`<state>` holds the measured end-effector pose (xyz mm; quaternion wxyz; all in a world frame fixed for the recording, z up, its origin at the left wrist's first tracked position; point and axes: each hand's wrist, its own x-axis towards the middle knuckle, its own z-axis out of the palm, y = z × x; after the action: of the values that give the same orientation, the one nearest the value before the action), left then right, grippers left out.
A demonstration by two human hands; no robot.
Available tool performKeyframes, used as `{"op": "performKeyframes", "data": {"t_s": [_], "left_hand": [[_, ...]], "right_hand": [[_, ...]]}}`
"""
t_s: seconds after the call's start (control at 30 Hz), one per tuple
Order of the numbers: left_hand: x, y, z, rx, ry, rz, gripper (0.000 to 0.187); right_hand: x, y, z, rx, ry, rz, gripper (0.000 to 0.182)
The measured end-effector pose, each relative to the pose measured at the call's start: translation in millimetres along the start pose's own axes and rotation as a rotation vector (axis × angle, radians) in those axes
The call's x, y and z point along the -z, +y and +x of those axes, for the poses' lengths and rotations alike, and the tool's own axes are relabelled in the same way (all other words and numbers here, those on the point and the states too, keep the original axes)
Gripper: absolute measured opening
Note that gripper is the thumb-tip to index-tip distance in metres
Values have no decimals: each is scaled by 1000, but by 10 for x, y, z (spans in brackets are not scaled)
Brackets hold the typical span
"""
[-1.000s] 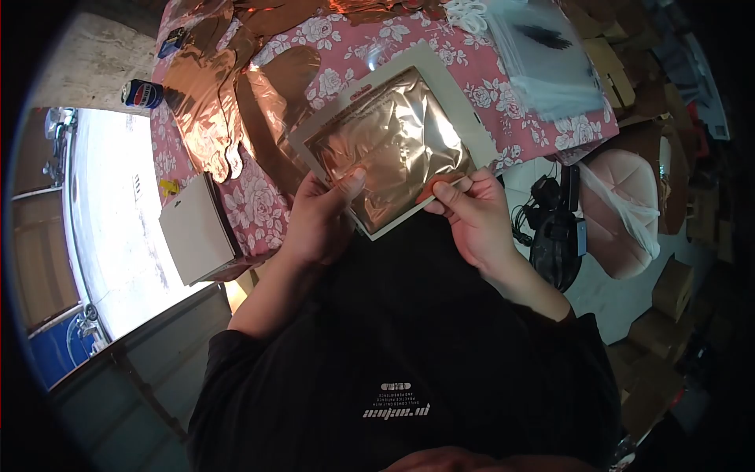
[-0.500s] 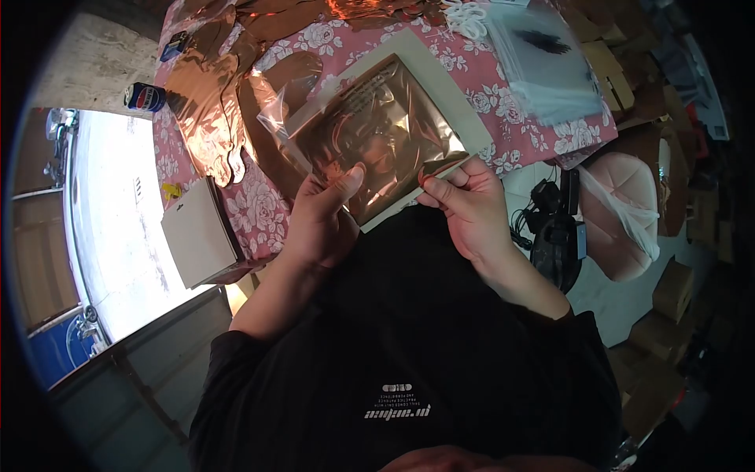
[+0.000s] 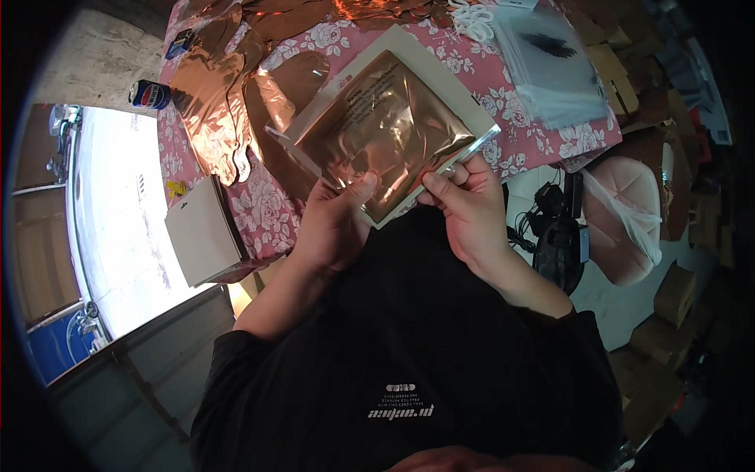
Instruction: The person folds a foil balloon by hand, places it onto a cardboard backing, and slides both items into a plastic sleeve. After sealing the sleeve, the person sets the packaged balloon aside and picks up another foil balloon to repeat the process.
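Observation:
Both hands hold a clear plastic bag (image 3: 385,130) printed with several lines of dark text, with a shiny copper-coloured sheet behind the film. A pale card (image 3: 429,67) borders the sheet at the top and right. My left hand (image 3: 336,224) grips the lower left edge, its thumb lying on the film and its other fingers hidden beneath. At the lower right edge, my right hand (image 3: 472,200) pinches the package between thumb and fingers. Loose film sticks out past the left and right corners. The package is held in front of my body, over the near table edge.
A floral pink tablecloth (image 3: 267,216) carries copper foil pieces (image 3: 208,102), a stack of clear bags (image 3: 543,71) and white cord loops (image 3: 474,22). A blue can (image 3: 149,94) stands at the left. Pale cards (image 3: 200,236) sit at the near left corner; a pink cushioned seat (image 3: 617,220) is right.
The package has turned and tilted slightly, so its printed text shows more clearly. Film at the left corner has dropped lower, and film now juts out at the right corner. Both hands keep their grip.

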<state>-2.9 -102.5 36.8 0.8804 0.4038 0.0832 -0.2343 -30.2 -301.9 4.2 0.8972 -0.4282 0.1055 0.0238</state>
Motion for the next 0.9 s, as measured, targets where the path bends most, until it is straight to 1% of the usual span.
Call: {"op": "performKeyframes", "data": {"t_s": [0.07,0.13,0.27,0.33,0.37,0.43,0.47,0.53,0.6,0.67,0.73,0.8,0.83,0.87,0.9], "left_hand": [[38,-52,-8,6,24,-29,37],[0,-59,-13,7,1,-40,38],[49,-86,20,33,-11,-58,39],[5,-74,16,18,-26,-76,39],[-11,-68,13,2,-41,-93,38],[7,-74,8,2,-36,-84,38],[13,-73,8,0,-32,-74,38],[3,-51,-2,-21,-60,-65,38],[14,-63,-5,-42,-89,-57,37],[46,-108,8,-33,-36,-44,36],[22,-99,12,-32,-24,-43,35],[-1,-102,12,-35,-10,-40,35],[-16,-118,12,-60,29,-34,34],[-21,-123,12,-85,68,-28,34],[-4,-116,16,-88,69,-29,34]], "right_hand": [[18,17,13,14,-20,-9,20],[-18,-8,21,-11,66,-3,19],[4,32,31,14,28,45,19],[-78,-20,27,-13,102,18,21],[-109,-35,28,-14,101,17,21],[-164,-63,31,25,-24,27,29],[-198,-87,40,25,-24,27,29],[-252,-122,62,34,-67,-26,39],[-162,-62,76,22,-56,-59,42],[-149,-32,78,12,-46,-94,45],[-225,3,77,66,6,-87,45],[-293,30,68,96,4,-72,44],[-317,34,62,126,4,-57,43],[-316,11,51,126,1,-57,43],[-293,-32,38,66,-13,-41,40]]}}
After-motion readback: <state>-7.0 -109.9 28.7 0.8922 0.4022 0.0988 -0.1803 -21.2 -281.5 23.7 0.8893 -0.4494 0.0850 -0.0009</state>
